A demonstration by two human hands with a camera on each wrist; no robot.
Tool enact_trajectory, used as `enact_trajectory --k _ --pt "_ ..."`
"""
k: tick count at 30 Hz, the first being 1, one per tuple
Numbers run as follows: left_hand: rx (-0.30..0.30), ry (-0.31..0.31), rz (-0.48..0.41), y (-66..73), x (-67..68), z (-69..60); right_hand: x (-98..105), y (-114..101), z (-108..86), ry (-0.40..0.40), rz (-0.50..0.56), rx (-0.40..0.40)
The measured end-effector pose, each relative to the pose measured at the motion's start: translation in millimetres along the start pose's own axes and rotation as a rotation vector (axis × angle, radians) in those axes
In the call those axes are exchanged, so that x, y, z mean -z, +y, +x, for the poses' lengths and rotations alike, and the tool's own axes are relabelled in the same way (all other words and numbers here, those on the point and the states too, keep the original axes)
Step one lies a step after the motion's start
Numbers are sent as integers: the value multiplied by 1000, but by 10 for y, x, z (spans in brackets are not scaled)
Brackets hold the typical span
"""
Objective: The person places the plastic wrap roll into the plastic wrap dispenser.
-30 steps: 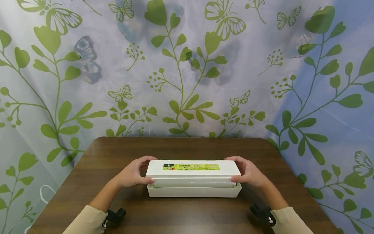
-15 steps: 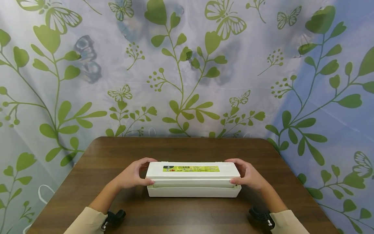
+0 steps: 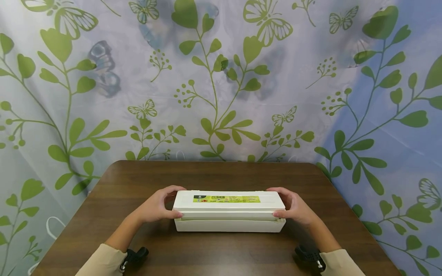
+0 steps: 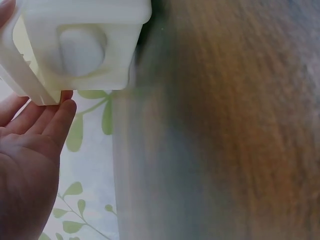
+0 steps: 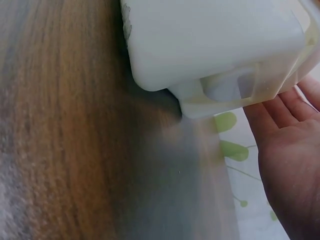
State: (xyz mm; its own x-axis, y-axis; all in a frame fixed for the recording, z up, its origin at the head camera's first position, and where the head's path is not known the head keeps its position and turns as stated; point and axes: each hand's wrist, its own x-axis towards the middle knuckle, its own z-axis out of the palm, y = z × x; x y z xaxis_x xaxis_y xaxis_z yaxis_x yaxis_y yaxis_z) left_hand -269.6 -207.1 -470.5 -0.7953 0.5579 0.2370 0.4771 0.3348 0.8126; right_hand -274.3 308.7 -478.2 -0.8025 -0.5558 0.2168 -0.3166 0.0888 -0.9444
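Observation:
A long white cling film dispenser (image 3: 229, 225) lies across the table in the head view, its lid (image 3: 221, 207) lowered over the base with a thin gap along the front. A yellow-green label (image 3: 226, 199) is stuck on the lid's top. My left hand (image 3: 154, 207) grips the lid's left end, thumb at the front edge and fingers behind. At the right end my right hand (image 3: 299, 209) holds the lid the same way. Both wrist views show the dispenser's end walls (image 4: 82, 50) with a round opening, and fingers under the lid's rear side. The inside is hidden.
The dark brown wooden table (image 3: 221, 253) has rounded far corners. Behind it hangs a pale curtain (image 3: 221, 84) printed with green leaves and butterflies. Black straps (image 3: 134, 256) sit on both wrists. A white cord loop (image 3: 53, 226) hangs beside the table's left edge.
Both hands have lowered the lid slightly toward the base. The shiny roll strip seen under the lid's front edge a second ago is now covered. The base stays in place.

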Motion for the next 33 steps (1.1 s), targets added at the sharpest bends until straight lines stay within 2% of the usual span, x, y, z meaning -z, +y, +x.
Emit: enact_trajectory --k 7,21,33 --pt "-5 -2 18 33 10 19 -10 -10 -31 23 -8 -9" --pt "1 -8 55 -37 -44 -2 26 39 -76 16 -33 -13" --pt "19 -12 24 -13 -47 -19 5 33 -95 -6 -10 -14"
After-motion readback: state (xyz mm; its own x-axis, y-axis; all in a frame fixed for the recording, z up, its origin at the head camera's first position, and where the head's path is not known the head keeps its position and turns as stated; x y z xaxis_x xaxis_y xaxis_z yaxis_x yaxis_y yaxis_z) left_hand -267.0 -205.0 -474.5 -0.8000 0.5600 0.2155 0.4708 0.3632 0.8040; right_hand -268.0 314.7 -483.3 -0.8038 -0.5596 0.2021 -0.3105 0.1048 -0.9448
